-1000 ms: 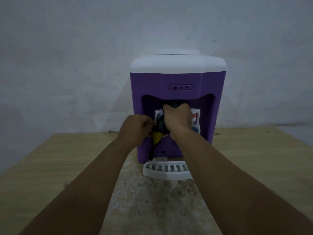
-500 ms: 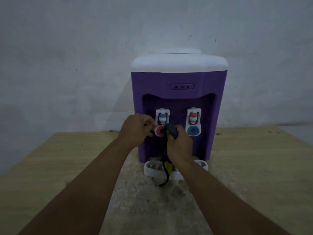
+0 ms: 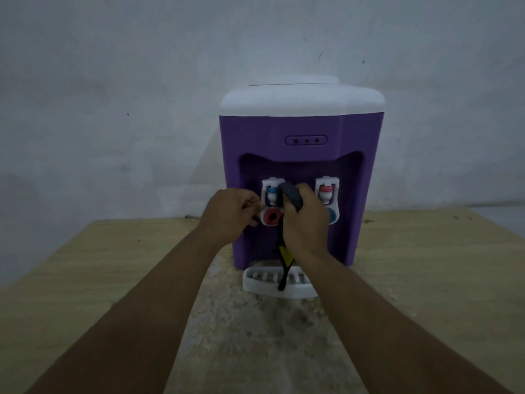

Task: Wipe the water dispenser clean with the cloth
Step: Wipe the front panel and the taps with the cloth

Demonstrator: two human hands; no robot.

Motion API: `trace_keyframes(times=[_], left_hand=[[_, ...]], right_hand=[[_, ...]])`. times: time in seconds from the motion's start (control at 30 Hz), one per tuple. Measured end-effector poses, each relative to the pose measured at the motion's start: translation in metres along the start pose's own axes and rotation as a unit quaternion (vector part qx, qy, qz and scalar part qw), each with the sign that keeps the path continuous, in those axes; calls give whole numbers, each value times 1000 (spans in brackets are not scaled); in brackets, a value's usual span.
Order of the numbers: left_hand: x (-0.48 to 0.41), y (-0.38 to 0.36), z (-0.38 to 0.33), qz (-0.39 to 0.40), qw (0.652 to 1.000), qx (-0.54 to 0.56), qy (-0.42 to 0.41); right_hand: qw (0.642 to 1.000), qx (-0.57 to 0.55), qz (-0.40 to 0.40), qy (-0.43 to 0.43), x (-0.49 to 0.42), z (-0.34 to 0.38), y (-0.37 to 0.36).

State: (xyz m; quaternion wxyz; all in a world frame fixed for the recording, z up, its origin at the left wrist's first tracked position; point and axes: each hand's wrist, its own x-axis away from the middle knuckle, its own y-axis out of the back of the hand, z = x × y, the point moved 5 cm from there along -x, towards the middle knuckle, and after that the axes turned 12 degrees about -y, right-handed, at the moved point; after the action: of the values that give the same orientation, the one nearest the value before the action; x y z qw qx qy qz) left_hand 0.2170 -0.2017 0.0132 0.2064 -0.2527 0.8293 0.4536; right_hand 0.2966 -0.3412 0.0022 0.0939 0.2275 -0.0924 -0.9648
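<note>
Right grip [image 3: 305, 220]: curling tight round the dark cloth [image 3: 291, 196], holding it up in the front recess of the purple water dispenser [image 3: 301, 132], between the two taps.
Cloth: bunching out above the right grip's knuckles, its tail with a yellow tag hanging below that grip, down to the drip tray [image 3: 261, 281].
Left grip [image 3: 231, 214]: fingers curling just left of the right grip, at the edge of the left tap [image 3: 272, 194]; pinching it or not, I cannot tell.
Right tap [image 3: 326, 191]: peeking out just right of the right grip.
Table [image 3: 85, 265]: carrying the dispenser.

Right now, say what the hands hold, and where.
Right hand: the dark cloth, by its bunched top. Left hand: curled at the red-lever tap; hold cannot be told.
</note>
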Motion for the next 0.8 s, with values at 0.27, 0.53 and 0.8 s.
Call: trace_keyframes(times=[0.27,0.53,0.8], left_hand=[[1,1,-4,12,999,-31,-4],[2,2,-4,16,999,-42,1],[2,3,-3,6,997,-72,-2]], right_hand=[[997,56,11,61,-6,7,-1],[976,192,48,96,-7,4,-6],[955,187,10,229,8,51,-1]])
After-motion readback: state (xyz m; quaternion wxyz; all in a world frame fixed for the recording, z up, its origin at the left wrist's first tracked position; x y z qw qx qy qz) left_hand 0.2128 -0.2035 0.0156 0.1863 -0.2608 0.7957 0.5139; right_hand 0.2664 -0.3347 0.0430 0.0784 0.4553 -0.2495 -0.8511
